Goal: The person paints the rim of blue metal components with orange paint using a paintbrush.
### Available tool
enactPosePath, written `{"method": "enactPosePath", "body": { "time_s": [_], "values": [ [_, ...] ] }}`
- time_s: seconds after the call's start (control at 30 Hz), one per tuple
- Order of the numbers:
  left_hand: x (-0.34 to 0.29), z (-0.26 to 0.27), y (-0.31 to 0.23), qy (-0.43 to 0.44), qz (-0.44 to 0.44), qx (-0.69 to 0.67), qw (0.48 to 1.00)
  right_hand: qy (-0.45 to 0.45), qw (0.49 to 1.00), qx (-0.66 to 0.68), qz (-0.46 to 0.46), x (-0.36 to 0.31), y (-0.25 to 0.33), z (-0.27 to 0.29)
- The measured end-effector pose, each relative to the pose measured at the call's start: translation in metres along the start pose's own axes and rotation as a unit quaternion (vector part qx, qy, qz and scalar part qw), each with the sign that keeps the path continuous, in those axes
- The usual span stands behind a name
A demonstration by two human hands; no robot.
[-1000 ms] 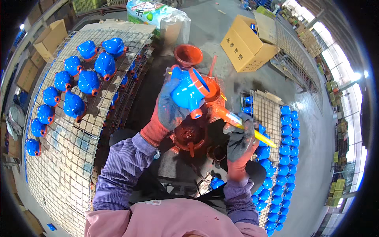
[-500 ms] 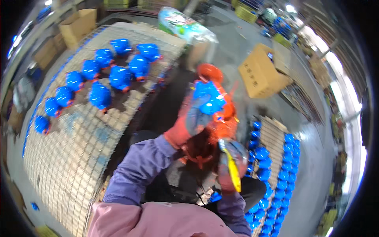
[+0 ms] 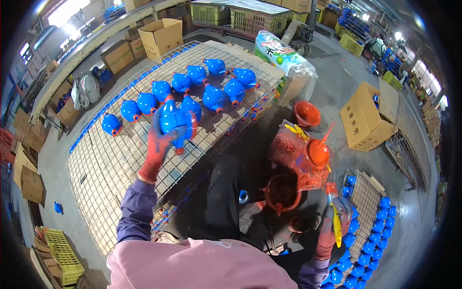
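Observation:
My left hand (image 3: 159,144), in a red and blue-grey glove, is closed round a blue metal housing (image 3: 174,119). It holds this rounded, red-ended piece over the wire-mesh rack (image 3: 115,178), close to several similar blue housings (image 3: 213,98) standing in rows. Down at the lower right, my right hand (image 3: 332,221), gloved too, grips a paintbrush (image 3: 337,226) with a yellow handle and red-coated bristles. Beyond that hand, a red paint pot (image 3: 318,153) with a stick in it stands on a paint-smeared block (image 3: 284,149).
A red bowl (image 3: 307,110) and a paint-coated bucket (image 3: 284,210) stand around the block. More blue housings (image 3: 368,247) line a second mesh rack at the right. An open carton (image 3: 361,118) sits beyond it. A plastic-wrapped bag (image 3: 284,55) stands by the rack's far end.
My left hand has carried the blue housing left, from over the red pots to above the mesh rack. My right hand, still with the brush, is now farther from the left. The view has shifted.

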State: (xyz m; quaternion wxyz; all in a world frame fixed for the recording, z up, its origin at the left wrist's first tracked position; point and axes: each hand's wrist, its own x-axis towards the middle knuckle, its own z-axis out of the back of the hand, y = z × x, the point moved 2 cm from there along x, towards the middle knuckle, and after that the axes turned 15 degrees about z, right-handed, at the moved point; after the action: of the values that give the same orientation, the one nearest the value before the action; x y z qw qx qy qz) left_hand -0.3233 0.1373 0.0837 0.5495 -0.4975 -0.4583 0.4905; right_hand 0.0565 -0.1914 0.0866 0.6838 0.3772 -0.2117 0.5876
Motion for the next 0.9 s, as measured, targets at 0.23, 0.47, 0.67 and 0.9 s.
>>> {"method": "enactPosePath", "body": {
  "time_s": [0.23,0.47,0.67,0.9],
  "values": [
    [0.061,0.06,0.055,-0.122,-0.042,0.353,0.927,0.004,0.998,-0.023,0.054,0.014,-0.007,0.028],
    [0.125,0.066,0.089,-0.053,-0.067,0.436,0.896,0.133,0.958,-0.256,-0.008,-0.016,-0.082,0.103],
    [0.1,0.041,0.017,-0.1,-0.211,0.519,0.822,0.035,0.96,-0.27,-0.069,-0.055,-0.154,0.149],
    [-0.009,-0.201,-0.034,0.249,-0.2,0.175,0.931,0.187,0.957,-0.206,-0.085,-0.117,-0.249,0.053]
  ]
}}
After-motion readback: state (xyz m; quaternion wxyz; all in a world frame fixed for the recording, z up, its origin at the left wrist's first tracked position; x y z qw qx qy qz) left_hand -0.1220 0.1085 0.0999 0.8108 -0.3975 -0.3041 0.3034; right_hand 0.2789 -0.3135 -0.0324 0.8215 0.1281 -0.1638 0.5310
